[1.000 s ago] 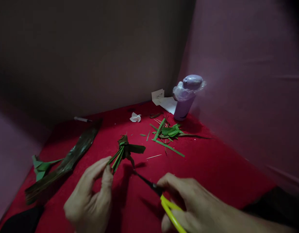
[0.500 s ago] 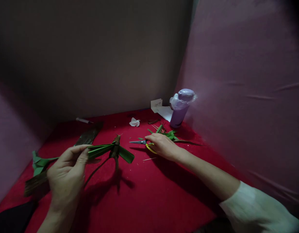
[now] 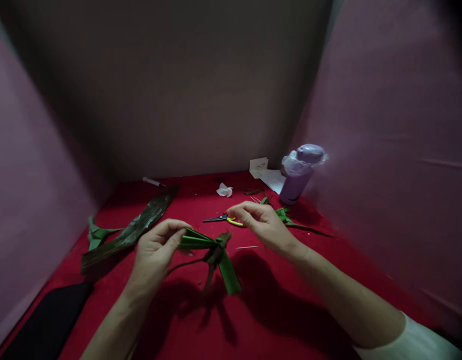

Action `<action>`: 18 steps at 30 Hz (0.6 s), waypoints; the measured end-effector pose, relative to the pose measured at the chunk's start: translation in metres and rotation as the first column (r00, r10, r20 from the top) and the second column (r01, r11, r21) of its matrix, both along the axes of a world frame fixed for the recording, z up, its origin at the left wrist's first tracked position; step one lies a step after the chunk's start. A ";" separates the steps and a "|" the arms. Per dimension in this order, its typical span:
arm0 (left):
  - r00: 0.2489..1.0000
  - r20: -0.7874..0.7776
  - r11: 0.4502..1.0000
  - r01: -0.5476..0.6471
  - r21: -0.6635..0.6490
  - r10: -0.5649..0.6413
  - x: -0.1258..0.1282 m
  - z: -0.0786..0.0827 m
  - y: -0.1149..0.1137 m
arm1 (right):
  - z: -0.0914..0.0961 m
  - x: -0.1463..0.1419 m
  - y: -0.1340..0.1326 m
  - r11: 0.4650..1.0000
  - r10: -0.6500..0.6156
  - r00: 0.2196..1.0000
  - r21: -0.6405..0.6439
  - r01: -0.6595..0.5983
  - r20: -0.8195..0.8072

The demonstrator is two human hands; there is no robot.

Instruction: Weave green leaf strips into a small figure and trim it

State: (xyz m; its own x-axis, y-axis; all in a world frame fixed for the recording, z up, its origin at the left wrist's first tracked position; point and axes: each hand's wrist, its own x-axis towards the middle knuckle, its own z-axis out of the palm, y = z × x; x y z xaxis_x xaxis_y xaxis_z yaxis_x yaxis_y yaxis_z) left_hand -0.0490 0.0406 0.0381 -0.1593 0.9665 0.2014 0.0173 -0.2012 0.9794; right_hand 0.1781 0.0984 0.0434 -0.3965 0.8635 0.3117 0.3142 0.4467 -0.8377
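Note:
My left hand [image 3: 156, 250] pinches the folded green leaf strips [image 3: 196, 241] of a leaf figure between thumb and fingers. Brown strips bind the figure's middle [image 3: 215, 254]; thin brown strips hang from it, and a broad green leaf end [image 3: 229, 274] points down to the right. My right hand [image 3: 266, 226] hovers by the scissors [image 3: 218, 218], fingers curved and apart, with nothing visible in them. These scissors have dark blades and yellow handles, and lie on the red cloth. A thin stick [image 3: 247, 247] lies just below that hand.
Left of my hands lie a long dark leaf strip [image 3: 141, 222], another green leaf piece [image 3: 98, 234] and a black flat object [image 3: 47, 320]. Farther back are a syringe-like tube [image 3: 153, 182], crumpled tissue [image 3: 224, 190], white cards [image 3: 258, 167], a purple bottle [image 3: 296, 182] and leaf scraps [image 3: 283, 215].
My right hand has come off the scissors' handles, which now lie on the cloth. My left hand has brought the leaf figure rightward, tilting its free end down. The view has shifted left.

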 end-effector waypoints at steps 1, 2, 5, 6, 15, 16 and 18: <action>0.999 0.012 0.999 0.041 -0.011 -0.041 0.002 -0.001 -0.001 | 0.007 -0.003 -0.001 0.991 0.101 0.994 -0.086 -0.104 -0.044; 0.996 0.026 0.996 0.084 -0.022 -0.084 0.004 -0.003 -0.001 | 0.012 -0.006 -0.001 0.961 0.202 0.977 -0.178 -0.211 -0.067; 0.979 0.097 0.980 0.187 -0.064 -0.180 0.008 -0.006 0.002 | 0.016 -0.015 0.001 0.801 0.438 0.895 -0.412 -0.434 -0.090; 0.973 0.122 0.975 0.206 -0.080 -0.195 0.009 -0.007 0.003 | 0.014 -0.018 0.002 0.742 0.481 0.868 -0.472 -0.476 -0.119; 0.963 0.237 0.968 0.177 -0.178 -0.132 0.013 -0.014 0.007 | -0.018 -0.030 0.002 0.597 0.360 0.849 -0.603 -0.528 -0.387; 0.955 0.264 0.966 0.186 -0.181 -0.134 0.014 -0.014 0.005 | -0.021 -0.029 0.001 0.613 0.340 0.856 -0.599 -0.516 -0.389; 0.934 0.320 0.956 0.225 -0.186 -0.158 0.014 -0.015 0.003 | -0.026 -0.028 0.001 0.646 0.295 0.871 -0.589 -0.485 -0.393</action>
